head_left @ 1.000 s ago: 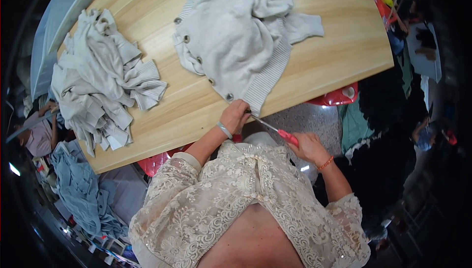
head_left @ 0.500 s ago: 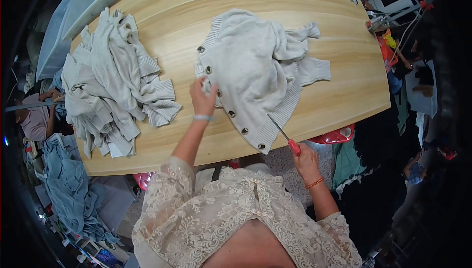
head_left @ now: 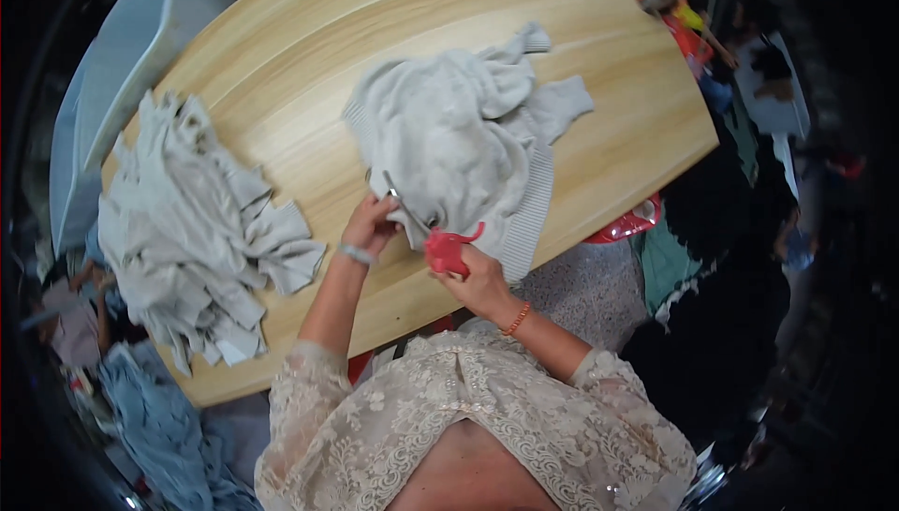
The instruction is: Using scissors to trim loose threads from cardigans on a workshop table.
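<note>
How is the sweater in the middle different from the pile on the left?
The sweater lies partly spread out; the pile is a crumpled heap.
The left hand and red-handled scissors are at the sweater; no hand touches the pile.
Both are pale knits with ribbed edges, lying on the wooden table.

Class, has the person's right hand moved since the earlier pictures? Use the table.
Yes: against the table, the right hand has moved left, away from the table's right corner.
</note>
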Tool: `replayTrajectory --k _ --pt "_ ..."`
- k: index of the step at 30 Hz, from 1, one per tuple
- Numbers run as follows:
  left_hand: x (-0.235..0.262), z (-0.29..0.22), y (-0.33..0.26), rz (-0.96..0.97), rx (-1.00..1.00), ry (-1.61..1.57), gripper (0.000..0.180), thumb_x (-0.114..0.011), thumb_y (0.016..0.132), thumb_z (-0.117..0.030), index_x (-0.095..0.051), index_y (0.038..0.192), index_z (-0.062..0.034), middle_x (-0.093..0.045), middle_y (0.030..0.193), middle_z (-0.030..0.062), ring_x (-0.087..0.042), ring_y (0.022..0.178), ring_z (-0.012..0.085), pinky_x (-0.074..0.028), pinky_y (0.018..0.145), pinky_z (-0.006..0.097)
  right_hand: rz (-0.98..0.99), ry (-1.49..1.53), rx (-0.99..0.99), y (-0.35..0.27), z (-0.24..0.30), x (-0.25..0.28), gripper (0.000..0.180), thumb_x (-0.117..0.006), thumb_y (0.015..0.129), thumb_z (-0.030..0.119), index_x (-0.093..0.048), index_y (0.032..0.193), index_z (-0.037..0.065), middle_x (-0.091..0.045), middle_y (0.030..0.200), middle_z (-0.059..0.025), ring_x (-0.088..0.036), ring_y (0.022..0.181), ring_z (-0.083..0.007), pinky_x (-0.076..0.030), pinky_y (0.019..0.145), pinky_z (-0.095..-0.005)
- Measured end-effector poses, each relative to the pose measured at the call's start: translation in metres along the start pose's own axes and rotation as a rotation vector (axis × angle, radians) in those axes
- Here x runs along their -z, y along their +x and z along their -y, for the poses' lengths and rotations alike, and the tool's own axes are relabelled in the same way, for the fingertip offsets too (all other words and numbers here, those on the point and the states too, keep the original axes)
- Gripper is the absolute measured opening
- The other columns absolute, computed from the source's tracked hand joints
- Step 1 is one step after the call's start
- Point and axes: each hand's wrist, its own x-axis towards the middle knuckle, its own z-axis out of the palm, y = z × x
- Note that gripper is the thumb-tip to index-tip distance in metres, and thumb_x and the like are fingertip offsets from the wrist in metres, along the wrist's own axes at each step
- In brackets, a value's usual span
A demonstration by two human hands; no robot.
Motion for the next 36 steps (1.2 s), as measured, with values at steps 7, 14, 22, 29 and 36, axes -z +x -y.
replayTrajectory --k 7,14,22,29,36 --pt "-0.098 -0.014 -0.088 0.197 -0.245 -0.183 0.046 -0.061 0.084 -0.002 -0.048 0.128 -0.0027 -0.063 0.115 0.0089 -0.062 0.103 0.0196 -0.049 0.093 0.034 -0.293 -0.020 0.140 0.022 0.021 0.007 0.044 -0.081 0.069 0.019 -0.059 0.104 0.005 -0.064 0.094 -0.0159 -0.063 0.085 -0.0366 -0.051 0.072 -0.0425" --pt "-0.140 -0.033 -0.151 0.254 -0.440 -0.158 0.064 -0.059 0.074 -0.012 -0.044 0.135 -0.0005 -0.055 0.129 0.0160 -0.052 0.123 0.0298 -0.038 0.107 0.049 -0.486 -0.233 0.156 0.032 0.020 0.057 0.030 -0.071 0.068 0.005 -0.055 0.093 0.005 -0.062 0.079 -0.0171 -0.061 0.071 -0.0402 -0.048 0.062 -0.0472" --pt "-0.076 -0.085 -0.234 0.436 -1.186 -0.127 0.065 -0.058 0.088 -0.033 -0.040 0.140 0.0015 -0.043 0.143 0.0222 -0.040 0.132 0.0388 -0.026 0.110 0.061 -0.573 -0.299 0.115 0.013 0.019 0.159 0.044 -0.076 0.079 0.024 -0.060 0.116 0.006 -0.067 0.092 -0.0174 -0.069 0.084 -0.0326 -0.053 0.069 -0.0387" --pt "-0.104 -0.110 -0.238 -0.939 -1.482 -0.049 0.056 -0.056 0.092 -0.036 -0.045 0.136 -0.0039 -0.052 0.135 0.0125 -0.055 0.119 0.0324 -0.045 0.100 0.053 0.131 0.087 0.093 -0.004 0.061 0.249 0.038 -0.064 0.066 -0.005 -0.066 0.104 -0.003 -0.070 0.090 -0.0075 -0.065 0.085 -0.0115 -0.050 0.079 -0.0263" --pt "0.029 -0.080 -0.041 -0.552 -0.781 0.227 0.060 -0.069 0.086 -0.010 -0.036 0.135 -0.0010 -0.061 0.111 0.0162 -0.063 0.099 0.0260 -0.052 0.087 0.031 -0.010 -0.497 -0.137 0.067 -0.071 0.196 0.031 -0.077 0.075 0.022 -0.068 0.095 0.000 -0.068 0.079 -0.0164 -0.067 0.073 -0.0285 -0.050 0.066 -0.0376"
